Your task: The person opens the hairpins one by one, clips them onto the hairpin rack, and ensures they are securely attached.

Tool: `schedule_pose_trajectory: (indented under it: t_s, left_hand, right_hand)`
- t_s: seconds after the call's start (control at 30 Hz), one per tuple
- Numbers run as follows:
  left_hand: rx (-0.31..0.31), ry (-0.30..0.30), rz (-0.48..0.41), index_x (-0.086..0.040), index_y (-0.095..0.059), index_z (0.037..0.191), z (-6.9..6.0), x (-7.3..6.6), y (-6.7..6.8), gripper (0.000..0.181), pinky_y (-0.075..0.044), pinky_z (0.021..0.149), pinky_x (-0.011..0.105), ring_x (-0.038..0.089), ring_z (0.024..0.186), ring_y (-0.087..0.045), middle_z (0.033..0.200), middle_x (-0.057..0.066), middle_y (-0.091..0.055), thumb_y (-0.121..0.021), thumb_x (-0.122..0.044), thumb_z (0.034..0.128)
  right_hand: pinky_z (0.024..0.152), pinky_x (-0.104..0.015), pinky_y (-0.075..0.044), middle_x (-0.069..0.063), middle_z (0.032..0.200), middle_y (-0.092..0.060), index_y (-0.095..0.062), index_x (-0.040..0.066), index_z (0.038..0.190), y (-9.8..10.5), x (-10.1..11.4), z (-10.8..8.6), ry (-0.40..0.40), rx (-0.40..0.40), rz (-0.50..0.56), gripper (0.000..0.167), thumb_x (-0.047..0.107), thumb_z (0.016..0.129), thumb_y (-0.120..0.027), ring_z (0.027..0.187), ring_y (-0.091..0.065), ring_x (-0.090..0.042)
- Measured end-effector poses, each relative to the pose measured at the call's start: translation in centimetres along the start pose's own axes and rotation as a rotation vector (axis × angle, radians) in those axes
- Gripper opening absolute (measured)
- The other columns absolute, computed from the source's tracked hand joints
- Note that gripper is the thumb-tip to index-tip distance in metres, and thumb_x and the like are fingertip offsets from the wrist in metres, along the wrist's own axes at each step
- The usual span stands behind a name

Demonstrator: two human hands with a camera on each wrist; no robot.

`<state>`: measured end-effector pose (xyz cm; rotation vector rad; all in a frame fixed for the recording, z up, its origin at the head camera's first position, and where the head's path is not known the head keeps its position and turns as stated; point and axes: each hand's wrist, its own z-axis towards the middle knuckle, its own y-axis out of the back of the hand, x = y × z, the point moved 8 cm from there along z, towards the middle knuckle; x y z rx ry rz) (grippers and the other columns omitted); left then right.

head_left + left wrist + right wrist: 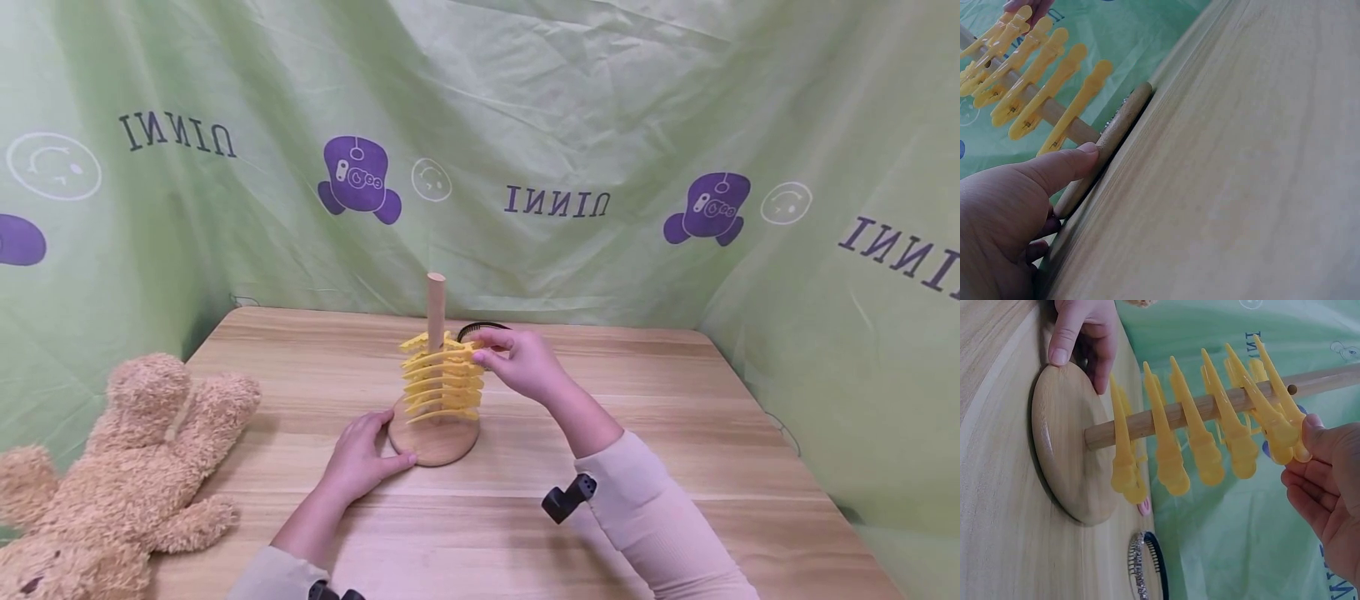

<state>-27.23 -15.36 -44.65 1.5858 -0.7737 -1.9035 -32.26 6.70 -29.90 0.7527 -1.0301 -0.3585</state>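
A wooden stand with a round base (433, 452) and an upright post (436, 302) stands on the table. Several yellow hair clips (1205, 453) are clamped along the post, one above another, with the post's top bare. My left hand (356, 461) holds the edge of the base, its thumb on the rim (1136, 103) and fingers round the other side. At the upper end of the row, my right hand (528, 364) pinches the end of the topmost hair clip (1274, 372) between thumb and fingers. That clip's jaws lie around the post near a small dark hole.
Behind the stand lies a dark toothed headband (1163, 567) beside a glittery band (1137, 569). A small pink item (1144, 506) shows near the base. On the left a brown teddy bear (127, 475) lies on the wooden table (600, 500). Green printed cloth (562, 100) surrounds the table.
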Motion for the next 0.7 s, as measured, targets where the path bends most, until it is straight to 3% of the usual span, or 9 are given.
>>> schedule_pose_trajectory:
  t_s: [0.47,0.7]
  left_hand:
    - [0.012,0.006,0.007,0.003,-0.049,0.138,0.06,-0.01,-0.02,0.085,-0.032,0.113,0.058,0.044,0.135,-0.04,0.14,0.025,-0.052,-0.082,-0.042,0.0746]
    - [0.013,0.005,0.007,0.003,-0.049,0.138,0.19,0.12,-0.07,0.084,-0.032,0.114,0.058,0.044,0.135,-0.04,0.14,0.025,-0.052,-0.082,-0.042,0.0752]
  right_hand:
    - [0.096,-0.043,-0.055,-0.009,0.125,-0.069,-0.066,0.008,0.125,-0.13,-0.03,-0.29,0.028,0.034,0.029,0.035,0.023,0.093,-0.067,0.116,-0.064,-0.032]
    - [0.101,-0.047,-0.051,-0.009,0.138,-0.06,-0.058,0.009,0.136,0.09,-0.55,-0.68,0.029,0.04,0.078,0.047,0.025,0.093,-0.067,0.126,-0.057,-0.034]
